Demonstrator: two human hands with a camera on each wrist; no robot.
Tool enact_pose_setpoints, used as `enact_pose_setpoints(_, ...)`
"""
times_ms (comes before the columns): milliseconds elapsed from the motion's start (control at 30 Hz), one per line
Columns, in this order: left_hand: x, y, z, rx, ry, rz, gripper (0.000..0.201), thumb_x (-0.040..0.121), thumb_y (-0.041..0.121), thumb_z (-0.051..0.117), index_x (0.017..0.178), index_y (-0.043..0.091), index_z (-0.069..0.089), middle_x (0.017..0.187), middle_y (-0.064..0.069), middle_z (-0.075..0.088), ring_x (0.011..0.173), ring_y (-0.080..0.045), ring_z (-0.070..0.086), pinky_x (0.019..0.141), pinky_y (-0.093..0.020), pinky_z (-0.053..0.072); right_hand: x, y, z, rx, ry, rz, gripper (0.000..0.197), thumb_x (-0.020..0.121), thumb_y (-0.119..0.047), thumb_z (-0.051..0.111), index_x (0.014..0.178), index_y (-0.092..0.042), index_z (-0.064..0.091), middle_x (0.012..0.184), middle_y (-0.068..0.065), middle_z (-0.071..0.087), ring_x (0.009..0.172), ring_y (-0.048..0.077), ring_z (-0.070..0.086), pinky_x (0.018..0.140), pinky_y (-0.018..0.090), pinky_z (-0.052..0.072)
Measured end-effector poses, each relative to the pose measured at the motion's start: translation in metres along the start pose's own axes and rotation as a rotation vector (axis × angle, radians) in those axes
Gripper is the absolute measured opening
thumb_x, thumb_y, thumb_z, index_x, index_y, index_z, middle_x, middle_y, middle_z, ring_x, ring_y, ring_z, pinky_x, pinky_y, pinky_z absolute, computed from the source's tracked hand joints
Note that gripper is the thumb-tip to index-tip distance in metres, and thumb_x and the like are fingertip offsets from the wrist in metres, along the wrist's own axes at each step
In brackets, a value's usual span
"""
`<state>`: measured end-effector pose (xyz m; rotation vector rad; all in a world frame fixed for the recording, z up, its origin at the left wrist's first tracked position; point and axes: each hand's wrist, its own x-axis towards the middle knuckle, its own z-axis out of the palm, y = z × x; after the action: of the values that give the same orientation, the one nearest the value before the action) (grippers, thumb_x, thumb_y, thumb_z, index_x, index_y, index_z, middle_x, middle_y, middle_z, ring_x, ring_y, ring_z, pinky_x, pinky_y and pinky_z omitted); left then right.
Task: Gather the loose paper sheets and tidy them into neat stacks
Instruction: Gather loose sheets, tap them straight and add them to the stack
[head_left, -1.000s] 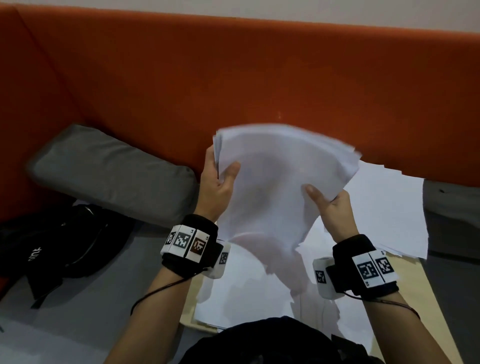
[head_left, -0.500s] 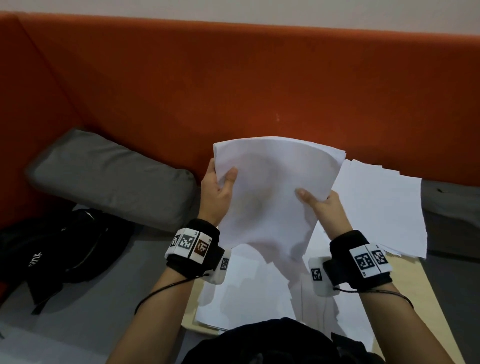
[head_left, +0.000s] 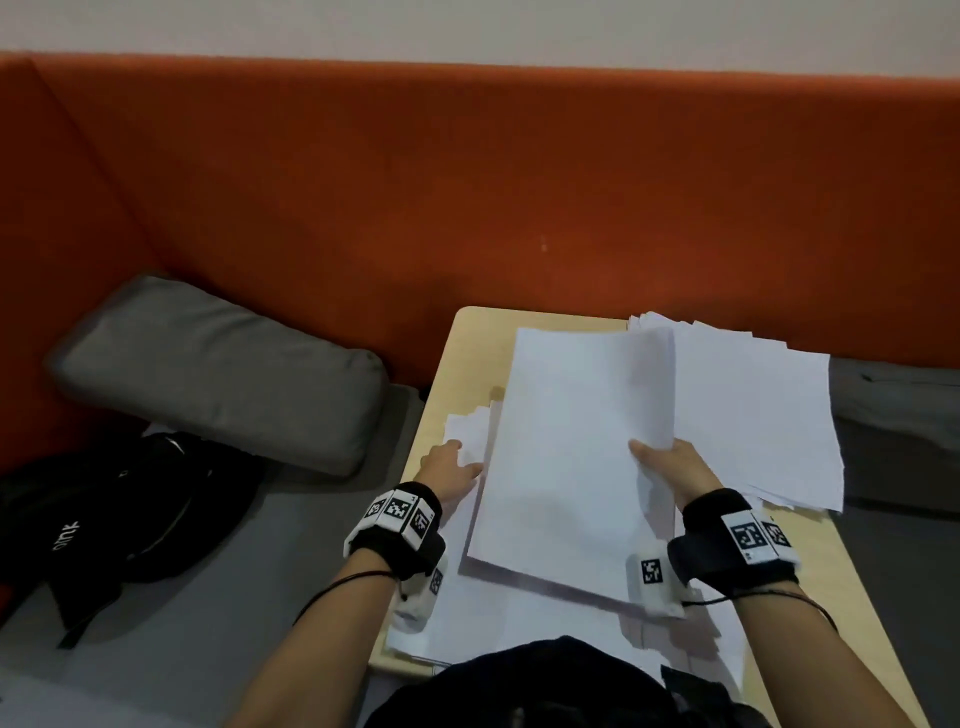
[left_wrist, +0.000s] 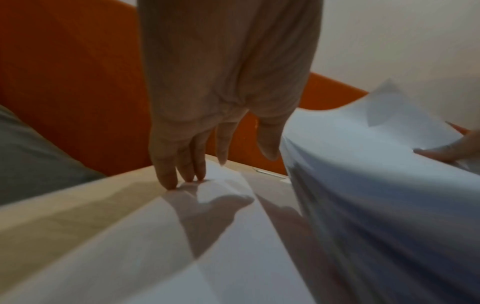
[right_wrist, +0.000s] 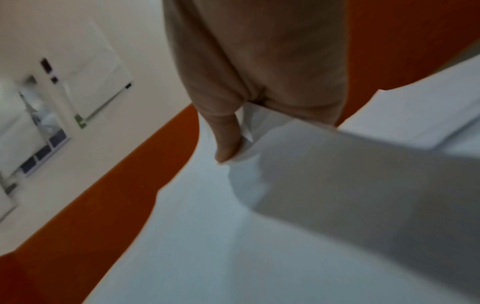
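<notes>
Both forearms bare, no sleeves. Black wrist strap (head_left: 397, 538) on left, black wrist strap (head_left: 730, 543) on right, each carrying white blocks printed with black square fiducial markers. White camera housing (head_left: 423, 592) under left wrist, another (head_left: 652, 584) under right. Thin black cable (head_left: 340, 584) trails each forearm. Dark garment (head_left: 545, 686) at chest.

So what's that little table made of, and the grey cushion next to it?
The table looks like pale wood or a wood-look laminate: smooth, matte tan, with a rounded corner; which of the two I cannot tell. The grey cushion looks like woven fabric over soft padding: dull surface, rounded, squashed edges.
</notes>
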<state>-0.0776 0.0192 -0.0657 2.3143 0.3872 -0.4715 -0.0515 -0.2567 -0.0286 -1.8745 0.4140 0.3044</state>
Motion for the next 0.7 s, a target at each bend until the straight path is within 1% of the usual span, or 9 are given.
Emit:
enact_pose_setpoints(133, -0.003, 0.005, 0.005, 0.098, 0.058, -0.085, 0.056, 0.094, 0.032, 0.049, 0.139, 0.004, 0.031, 0.144, -0.018, 0.030, 0.134, -0.035, 0.026, 0.106, -0.041, 0.032, 0.000, 0.024, 0.002, -0.198, -0.034, 0.116, 0.040, 0.089, -0.016, 0.059, 0.122, 0.007, 0.052, 0.106, 0.019, 0.059, 0.094, 0.029, 0.054, 0.080, 0.033, 0.039)
enact_pose_setpoints(200, -0.005, 0.006, 0.005, 0.098, 0.083, -0.102, 0.051, 0.095, 0.030, 0.048, 0.136, 0.003, 0.033, 0.142, -0.018, 0.030, 0.132, -0.035, 0.026, 0.104, -0.041, 0.032, -0.002, 0.029, 0.005, -0.274, -0.046, 0.143, 0.040, 0.090, -0.015, 0.057, 0.123, 0.007, 0.051, 0.118, 0.022, 0.058, 0.105, 0.033, 0.056, 0.080, 0.031, 0.037)
enact_pose_setpoints(267, -0.004, 0.004, 0.006, 0.063, 0.096, -0.110, 0.053, 0.095, 0.028, 0.048, 0.138, 0.003, 0.030, 0.143, -0.018, 0.030, 0.133, -0.034, 0.025, 0.105, -0.041, 0.031, -0.003, 0.031, 0.006, -0.318, -0.054, 0.166, 0.041, 0.092, -0.016, 0.055, 0.126, 0.006, 0.049, 0.125, 0.023, 0.056, 0.113, 0.035, 0.054, 0.081, 0.030, 0.035)
enact_pose_setpoints(333, -0.004, 0.002, 0.007, 0.000, 0.133, -0.097, 0.057, 0.096, 0.025, 0.048, 0.142, 0.002, 0.025, 0.146, -0.017, 0.028, 0.136, -0.033, 0.024, 0.108, -0.042, 0.029, -0.003, 0.031, 0.007, -0.333, -0.061, 0.177, 0.041, 0.092, -0.016, 0.054, 0.126, 0.006, 0.049, 0.127, 0.023, 0.055, 0.106, 0.032, 0.054, 0.081, 0.030, 0.035)
enact_pose_setpoints(400, -0.005, 0.001, 0.008, -0.042, 0.176, -0.070, 0.057, 0.096, 0.021, 0.048, 0.143, 0.001, 0.023, 0.147, -0.017, 0.029, 0.136, -0.033, 0.027, 0.110, -0.042, 0.030, -0.003, 0.030, 0.008, -0.344, -0.064, 0.175, 0.041, 0.092, -0.016, 0.054, 0.126, 0.006, 0.049, 0.127, 0.023, 0.055, 0.095, 0.026, 0.049, 0.080, 0.029, 0.034)
enact_pose_setpoints(433, -0.005, 0.000, 0.009, -0.056, 0.189, -0.052, 0.057, 0.096, 0.019, 0.048, 0.143, 0.001, 0.022, 0.148, -0.017, 0.028, 0.136, -0.032, 0.028, 0.110, -0.042, 0.029, -0.002, 0.030, 0.008, -0.349, -0.063, 0.173, 0.041, 0.092, -0.016, 0.053, 0.126, 0.006, 0.049, 0.127, 0.023, 0.055, 0.093, 0.025, 0.047, 0.079, 0.028, 0.034)
enact_pose_setpoints(533, -0.007, -0.001, 0.012, -0.088, 0.211, 0.007, 0.056, 0.097, 0.013, 0.044, 0.146, 0.003, 0.020, 0.152, -0.013, 0.025, 0.139, -0.028, 0.027, 0.113, -0.039, 0.028, -0.001, 0.031, 0.008, -0.357, -0.060, 0.171, 0.039, 0.092, -0.015, 0.053, 0.125, 0.006, 0.049, 0.126, 0.023, 0.055, 0.092, 0.025, 0.046, 0.079, 0.029, 0.033)
enact_pose_setpoints(633, -0.008, 0.001, 0.013, -0.034, 0.226, 0.063, 0.053, 0.097, 0.007, 0.038, 0.147, 0.004, 0.019, 0.154, -0.010, 0.023, 0.140, -0.026, 0.024, 0.114, -0.037, 0.026, 0.000, 0.032, 0.009, -0.353, -0.060, 0.179, 0.038, 0.092, -0.014, 0.054, 0.124, 0.007, 0.051, 0.125, 0.023, 0.056, 0.093, 0.026, 0.048, 0.080, 0.029, 0.034)
enact_pose_setpoints(700, -0.008, 0.004, 0.011, -0.004, 0.252, 0.095, 0.053, 0.097, 0.003, 0.038, 0.146, 0.005, 0.019, 0.152, -0.010, 0.025, 0.139, -0.026, 0.026, 0.112, -0.036, 0.028, 0.000, 0.032, 0.010, -0.348, -0.059, 0.181, 0.037, 0.092, -0.014, 0.054, 0.122, 0.007, 0.052, 0.124, 0.024, 0.057, 0.099, 0.030, 0.053, 0.080, 0.029, 0.034)
